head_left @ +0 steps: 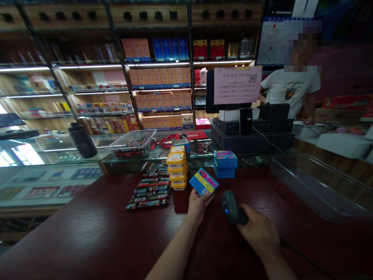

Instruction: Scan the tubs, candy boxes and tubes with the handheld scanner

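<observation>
My left hand [198, 203] grips the near edge of a flat blue packet [204, 181] with pink and yellow print, raised over the dark red counter. In my right hand [259, 229] is a black barcode scanner [230, 207] with a blue light on it; its head is close to the packet's right side, not touching it. Behind the packet stands a pile of similar blue packets [225, 167]. To the left rises a column of yellow-lidded tubs [178, 171]. Beside the tubs lie several dark, thin wrapped sticks [150, 194] in a row.
A clear plastic bin [317, 194] occupies the right side. At the back are a lidded clear box [132, 142], a black bottle [82, 140] and a monitor with a pink notice [237, 85]. A person in a white T-shirt [291, 89] stands at the back right.
</observation>
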Demonstrator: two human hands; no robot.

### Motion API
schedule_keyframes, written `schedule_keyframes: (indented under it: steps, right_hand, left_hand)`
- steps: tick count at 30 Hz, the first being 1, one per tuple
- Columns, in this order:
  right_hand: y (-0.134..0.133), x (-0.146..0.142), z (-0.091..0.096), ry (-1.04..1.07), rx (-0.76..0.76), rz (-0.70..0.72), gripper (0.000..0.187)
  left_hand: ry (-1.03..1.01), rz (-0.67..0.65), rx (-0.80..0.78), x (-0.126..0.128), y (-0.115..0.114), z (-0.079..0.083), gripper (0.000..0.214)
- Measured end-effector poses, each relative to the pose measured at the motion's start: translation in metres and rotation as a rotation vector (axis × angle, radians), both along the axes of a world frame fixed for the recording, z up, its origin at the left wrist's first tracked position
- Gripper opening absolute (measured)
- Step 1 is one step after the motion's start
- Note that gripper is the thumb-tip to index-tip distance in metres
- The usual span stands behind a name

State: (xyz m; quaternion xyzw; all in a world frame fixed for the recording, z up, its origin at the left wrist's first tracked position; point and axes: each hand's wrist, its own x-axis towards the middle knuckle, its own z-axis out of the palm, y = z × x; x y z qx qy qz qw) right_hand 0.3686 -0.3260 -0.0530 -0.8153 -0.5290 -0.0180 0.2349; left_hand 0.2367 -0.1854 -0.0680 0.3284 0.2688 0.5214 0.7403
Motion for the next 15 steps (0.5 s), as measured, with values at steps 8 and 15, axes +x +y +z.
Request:
schedule_keyframes:
  steps: [8, 15]
  right_hand:
    - [-0.007, 0.002, 0.013, 0.046, 0.061, -0.07, 0.028]
    - [-0.011, 0.006, 0.012, 0.495, 0.248, 0.121, 0.035]
  left_hand:
    - [-0.074, 0.086, -0.071, 0.003, -0.009, 0.001, 0.037]
    - [-0.123, 0.174, -0.097, 0.005, -0.007, -0.006, 0.031]
